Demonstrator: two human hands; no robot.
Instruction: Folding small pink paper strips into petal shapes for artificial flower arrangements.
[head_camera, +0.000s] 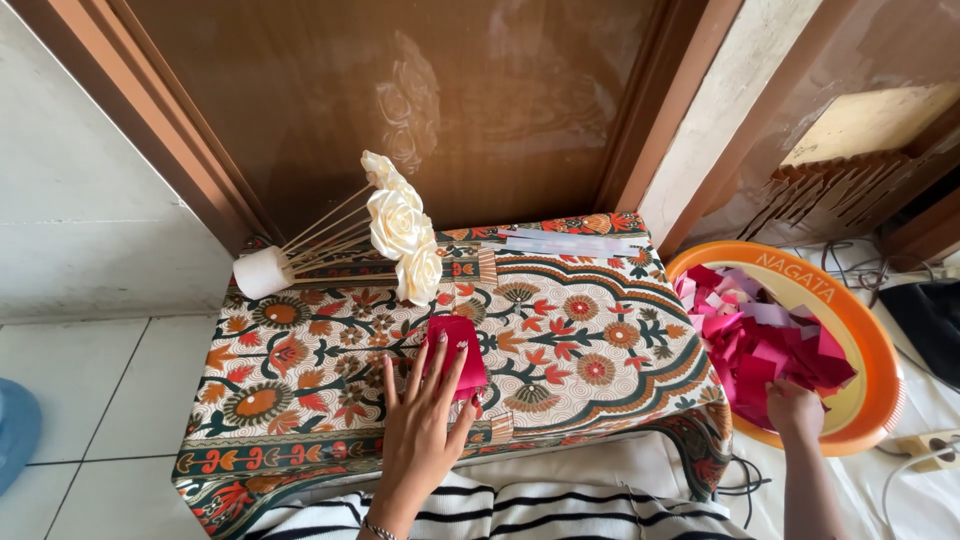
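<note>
- Striped black-and-white clothing (560, 505) fills the bottom centre of the frame, just under the table's front edge.
- Left hand (425, 415) lies flat at lower centre, fingers spread and straight, fingertips pressing on a folded red ribbon piece (457, 350) on the patterned floral cloth (590, 330).
- Right hand (795, 408) at lower right reaches into an orange round tray (880, 350), fingers curled among the pink and red ribbon pieces (760, 335); whether it grips one cannot be told.
- Cream ribbon roses (400, 225) on thin wooden sticks lie at upper left of the cloth, their ends in a white cylinder (262, 272).
- White strips (570, 242) lie at the cloth's far edge, before a brown wooden door (450, 90).
</note>
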